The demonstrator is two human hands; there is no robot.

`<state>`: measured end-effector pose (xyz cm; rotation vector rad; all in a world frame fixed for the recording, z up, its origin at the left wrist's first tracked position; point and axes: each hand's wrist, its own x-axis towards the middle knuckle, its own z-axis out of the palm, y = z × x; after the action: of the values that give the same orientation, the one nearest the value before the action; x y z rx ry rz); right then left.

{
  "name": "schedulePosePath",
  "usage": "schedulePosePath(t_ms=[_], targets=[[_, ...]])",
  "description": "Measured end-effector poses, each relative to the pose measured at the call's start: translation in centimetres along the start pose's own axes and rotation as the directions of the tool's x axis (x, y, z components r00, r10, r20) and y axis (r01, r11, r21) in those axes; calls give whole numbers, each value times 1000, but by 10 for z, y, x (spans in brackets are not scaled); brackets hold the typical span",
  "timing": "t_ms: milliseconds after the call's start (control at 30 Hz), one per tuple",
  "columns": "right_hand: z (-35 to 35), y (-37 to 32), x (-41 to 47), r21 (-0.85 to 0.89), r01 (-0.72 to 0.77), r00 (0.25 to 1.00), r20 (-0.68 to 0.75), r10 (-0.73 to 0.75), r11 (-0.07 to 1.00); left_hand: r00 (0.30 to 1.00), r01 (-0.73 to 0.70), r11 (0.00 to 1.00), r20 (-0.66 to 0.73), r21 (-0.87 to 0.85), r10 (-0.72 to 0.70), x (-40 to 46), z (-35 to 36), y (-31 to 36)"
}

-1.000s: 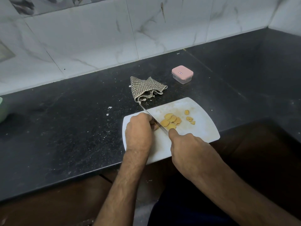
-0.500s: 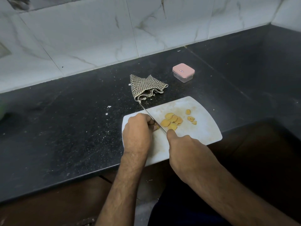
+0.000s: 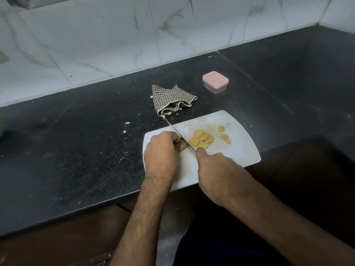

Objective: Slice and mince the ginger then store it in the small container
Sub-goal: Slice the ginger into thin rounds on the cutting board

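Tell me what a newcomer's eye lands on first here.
The yellow ginger slices heaped mid white cutting board, beside the knife that the right hand grips. Behind, a pink-lidded small container stands shut on the black counter.

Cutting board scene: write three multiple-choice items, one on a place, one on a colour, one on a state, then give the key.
1. Where does the checked cloth lie?
A. on the counter beyond the cutting board
B. on the board
C. over the container

2. What colour is the small container lid?
A. green
B. pink
C. black

3. What state is the container in?
A. lid off
B. tipped over
C. lid on, upright

Key: 1 A, the cloth sits on the dark counter past the board's far edge. 2 B, the lid shows pink. 3 C, the lid sits on the clear box.
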<state>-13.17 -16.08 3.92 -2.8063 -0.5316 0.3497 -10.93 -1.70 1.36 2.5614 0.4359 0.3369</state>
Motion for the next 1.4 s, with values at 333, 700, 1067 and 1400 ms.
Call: schedulePosePath(t_ms=[333, 700, 1067, 1400], targets=[[-5, 12, -11, 34, 1, 996, 84, -4, 999, 999, 25, 1000, -43, 0, -25, -3, 6, 0], [12, 6, -10, -35, 10, 999, -35, -11, 999, 1000, 2, 995, -17, -96, -3, -3, 11, -11], [-21, 42, -8, 585, -311, 922, 376, 89, 749, 1000, 9, 998, -7, -55, -9, -5, 11, -12], [-12, 64, -12, 298, -91, 995, 56, 78, 950, 995, -94, 991, -44, -97, 90, -7, 15, -13]])
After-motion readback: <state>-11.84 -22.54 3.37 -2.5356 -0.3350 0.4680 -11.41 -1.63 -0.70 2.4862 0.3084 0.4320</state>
